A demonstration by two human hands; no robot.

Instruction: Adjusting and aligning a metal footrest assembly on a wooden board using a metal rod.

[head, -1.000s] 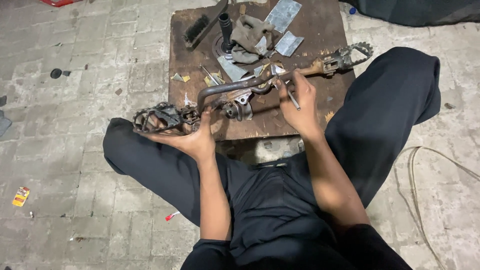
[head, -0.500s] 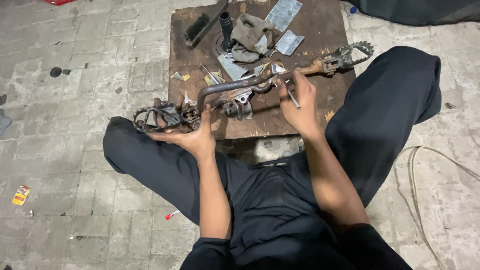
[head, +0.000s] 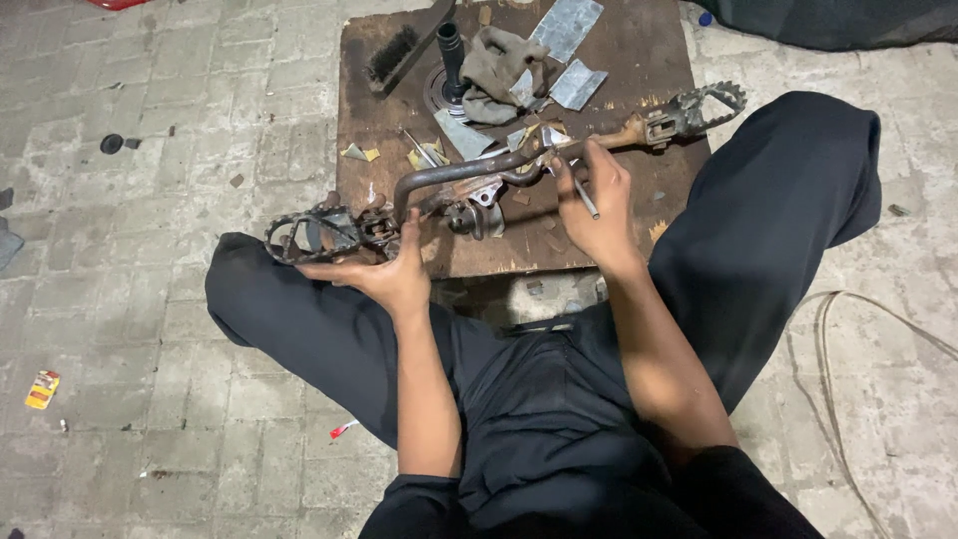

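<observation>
- A rusty footrest bar [head: 469, 180], bent, with a toothed foot peg at each end, is laid across the near part of a brown wooden board [head: 659, 60] that serves as the surface on the paved floor.
- The left peg [head: 309, 235] is gripped from below by the left hand [head: 384, 274], whose fingers are closed around it.
- A thin metal tool [head: 584, 198] is pinched in the fingers of the right hand [head: 599, 205], its tip set against the middle of the bar.
- The right peg [head: 704, 108] is seen projecting past the board's right edge, above a dark trouser leg.
- Farther back on the board, a wire brush [head: 399, 50], a grey rag [head: 499, 65] and sandpaper pieces [head: 569, 25] are found.
</observation>
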